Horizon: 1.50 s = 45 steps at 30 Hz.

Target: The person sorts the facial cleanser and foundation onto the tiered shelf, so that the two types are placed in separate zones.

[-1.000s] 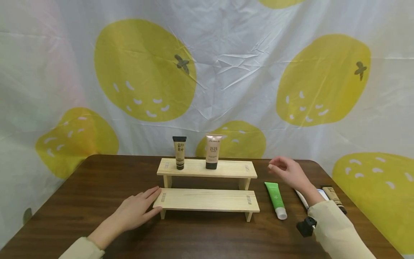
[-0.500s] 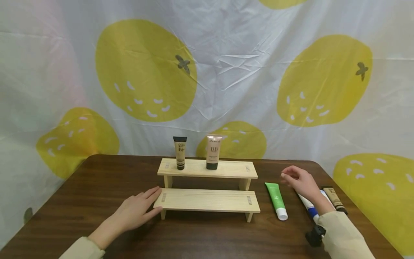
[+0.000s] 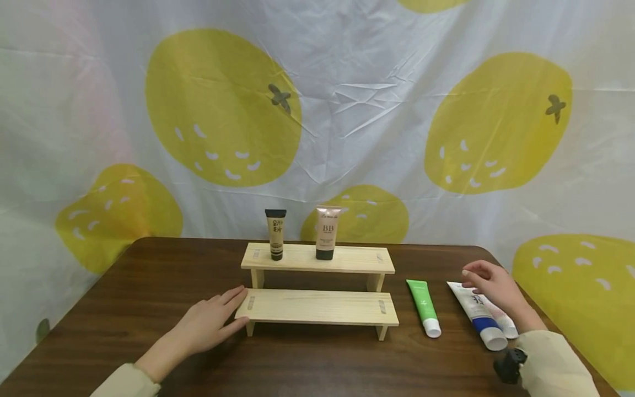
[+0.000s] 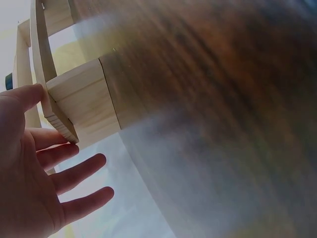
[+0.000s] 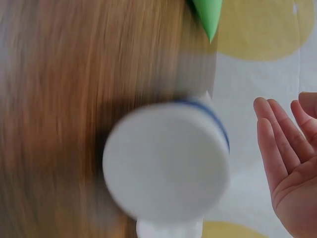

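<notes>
1. Our left hand (image 3: 205, 325), fingers loosely spread, touches the lower shelf's left end; uneven pressure could skew the lower shelf (image 3: 317, 306).
2. Right of the lower shelf, our right hand (image 3: 500, 289), relaxed and holding nothing, is near the blue-banded tube (image 3: 472, 310); its close neighbour (image 3: 503, 320) could get nudged.
3. Behind the lower shelf, the gold tube (image 3: 276, 234) and BB tube (image 3: 327, 234) stand on caps; a jolt could topple them.

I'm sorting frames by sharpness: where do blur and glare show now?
Head view: BB tube fairly sharp, its large letters readable; left wrist view: pale glare on the table, its grain soft; right wrist view: table smeared, white cap blurred up close, right hand clearer.
</notes>
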### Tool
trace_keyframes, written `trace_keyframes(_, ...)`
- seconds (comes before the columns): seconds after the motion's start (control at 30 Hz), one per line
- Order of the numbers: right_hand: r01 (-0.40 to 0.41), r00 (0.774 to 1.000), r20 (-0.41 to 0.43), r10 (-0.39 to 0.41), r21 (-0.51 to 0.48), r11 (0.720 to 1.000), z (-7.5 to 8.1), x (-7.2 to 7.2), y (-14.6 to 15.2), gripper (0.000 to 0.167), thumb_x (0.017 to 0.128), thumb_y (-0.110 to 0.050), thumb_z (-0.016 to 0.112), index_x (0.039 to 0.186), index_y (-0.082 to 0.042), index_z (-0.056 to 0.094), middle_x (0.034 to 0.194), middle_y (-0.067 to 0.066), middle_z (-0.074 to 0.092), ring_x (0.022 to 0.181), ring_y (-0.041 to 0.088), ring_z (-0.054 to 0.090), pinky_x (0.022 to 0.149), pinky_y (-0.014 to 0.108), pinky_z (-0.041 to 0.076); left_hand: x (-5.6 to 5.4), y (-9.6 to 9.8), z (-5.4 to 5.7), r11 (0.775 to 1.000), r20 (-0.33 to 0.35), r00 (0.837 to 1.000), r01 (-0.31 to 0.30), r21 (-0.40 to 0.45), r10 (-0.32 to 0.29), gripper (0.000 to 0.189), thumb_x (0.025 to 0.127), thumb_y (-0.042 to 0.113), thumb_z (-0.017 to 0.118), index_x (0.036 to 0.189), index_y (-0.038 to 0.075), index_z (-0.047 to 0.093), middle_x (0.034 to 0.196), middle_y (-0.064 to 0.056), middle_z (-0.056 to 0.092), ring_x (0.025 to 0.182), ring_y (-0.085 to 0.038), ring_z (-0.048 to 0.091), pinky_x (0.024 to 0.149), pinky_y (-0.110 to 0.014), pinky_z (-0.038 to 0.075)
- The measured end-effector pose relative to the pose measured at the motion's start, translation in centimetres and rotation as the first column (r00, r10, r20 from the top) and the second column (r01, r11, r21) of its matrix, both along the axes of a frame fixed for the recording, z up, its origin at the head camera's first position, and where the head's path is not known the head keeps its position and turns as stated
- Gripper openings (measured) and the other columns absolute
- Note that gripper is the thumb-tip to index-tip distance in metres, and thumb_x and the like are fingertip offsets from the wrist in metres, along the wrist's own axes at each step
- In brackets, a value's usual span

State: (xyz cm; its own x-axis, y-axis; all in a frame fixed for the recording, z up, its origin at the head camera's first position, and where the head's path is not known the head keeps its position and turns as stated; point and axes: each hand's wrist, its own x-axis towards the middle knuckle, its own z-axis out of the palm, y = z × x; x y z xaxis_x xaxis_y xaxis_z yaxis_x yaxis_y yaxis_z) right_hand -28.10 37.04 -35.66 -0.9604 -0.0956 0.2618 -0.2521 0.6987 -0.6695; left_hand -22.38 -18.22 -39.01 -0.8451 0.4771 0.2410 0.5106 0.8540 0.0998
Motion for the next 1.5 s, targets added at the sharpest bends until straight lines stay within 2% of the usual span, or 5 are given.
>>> trace_keyframes(0.43,-0.029,1.0,0.002,0.03,-0.174,0.984,-2.1,-1.8,6.7,0.027,0.09,-0.02,0.053,0.097,0.006,0.052,0.084,0.012,0.063,0.071,0.016,0.063,0.057,0.029,0.049,0.0,0.0,0.1,1.0,-0.004,1.0,-0.005,-0.001,0.005,0.061,0.089,0.048,0.043,0.13,0.004,0.044,0.13,-0.013,0.042,0.102,-0.033,0.051,0.072,-0.05,0.042)
trace_keyframes(0.7,0.059,0.998,0.015,-0.058,-0.078,0.995,-0.3,0.3,6.1,0.04,0.092,-0.021,0.048,0.105,0.017,0.043,0.086,0.021,0.06,0.069,0.01,0.06,0.06,0.03,0.049,-0.1,0.0,-0.1,1.0,-0.004,1.0,-0.013,-0.01,0.013,0.061,0.088,0.048,0.045,0.13,0.004,0.044,0.13,-0.012,0.043,0.103,-0.033,0.051,0.074,-0.051,0.042)
trace_keyframes(1.07,0.218,0.976,0.038,-0.214,-0.119,0.969,-6.2,-3.5,13.4,0.052,0.089,-0.035,0.051,0.114,0.009,0.043,0.087,0.012,0.063,0.068,0.006,0.06,0.057,0.026,0.049,-0.1,-0.1,-0.2,1.0,0.008,1.0,-0.011,-0.009,0.012,0.064,0.088,0.051,0.041,0.131,0.004,0.044,0.13,-0.012,0.043,0.103,-0.033,0.051,0.074,-0.051,0.042)
trace_keyframes(1.27,0.302,0.95,0.096,-0.296,-0.055,0.952,-6.5,-2.9,14.0,0.06,0.088,-0.041,0.049,0.12,0.008,0.04,0.093,0.017,0.061,0.072,0.015,0.06,0.059,0.03,0.047,-0.1,0.0,-0.1,1.0,0.011,1.0,-0.01,-0.004,0.01,0.061,0.088,0.048,0.044,0.131,0.004,0.044,0.13,-0.012,0.042,0.103,-0.034,0.051,0.074,-0.052,0.041)
trace_keyframes(1.5,0.331,0.923,0.211,-0.323,-0.001,0.944,-2.0,1.4,8.8,0.062,0.089,-0.034,0.048,0.121,0.016,0.032,0.106,0.039,0.046,0.074,0.029,0.057,0.055,0.029,0.044,-0.1,0.0,-0.1,1.0,0.01,1.0,-0.011,-0.005,0.011,0.062,0.088,0.05,0.043,0.131,0.004,0.044,0.13,-0.012,0.042,0.103,-0.034,0.051,0.075,-0.052,0.041)
